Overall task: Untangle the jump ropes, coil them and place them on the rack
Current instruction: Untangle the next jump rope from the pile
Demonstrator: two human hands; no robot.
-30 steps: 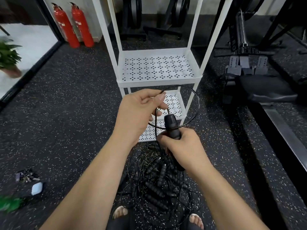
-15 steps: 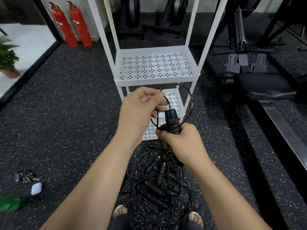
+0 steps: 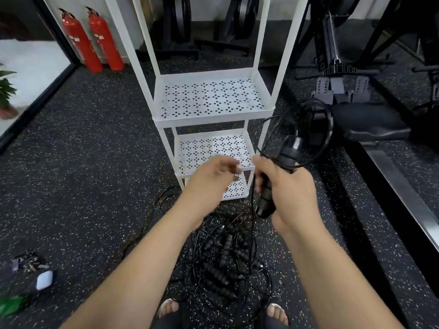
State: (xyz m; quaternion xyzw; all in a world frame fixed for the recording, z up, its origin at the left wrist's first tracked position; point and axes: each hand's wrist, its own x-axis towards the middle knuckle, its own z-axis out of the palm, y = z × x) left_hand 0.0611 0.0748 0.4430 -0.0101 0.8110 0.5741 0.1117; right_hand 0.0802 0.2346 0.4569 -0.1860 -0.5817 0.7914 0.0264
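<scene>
My right hand [image 3: 287, 191] grips the black handles of a jump rope [image 3: 280, 167], held upright to the right of the white rack [image 3: 211, 115]. Its thin black cord loops up and right of the handles. My left hand [image 3: 211, 176] is blurred in front of the rack's lower shelf, fingers loosely apart and nothing visible in them. A tangled heap of black jump ropes [image 3: 223, 262] with several ribbed handles lies on the floor between my feet and the rack. The rack's perforated shelves hold nothing.
Two red fire extinguishers [image 3: 92, 43] stand at the back left wall. Black gym machines and a padded bench [image 3: 370, 124] fill the right side. Keys and a small white case [image 3: 44, 279] lie on the speckled floor at lower left. A potted plant is at the left edge.
My right hand swung the handles and looped cord to the right. My left hand let go of the cord and dropped lower, in front of the rack's lower shelf.
</scene>
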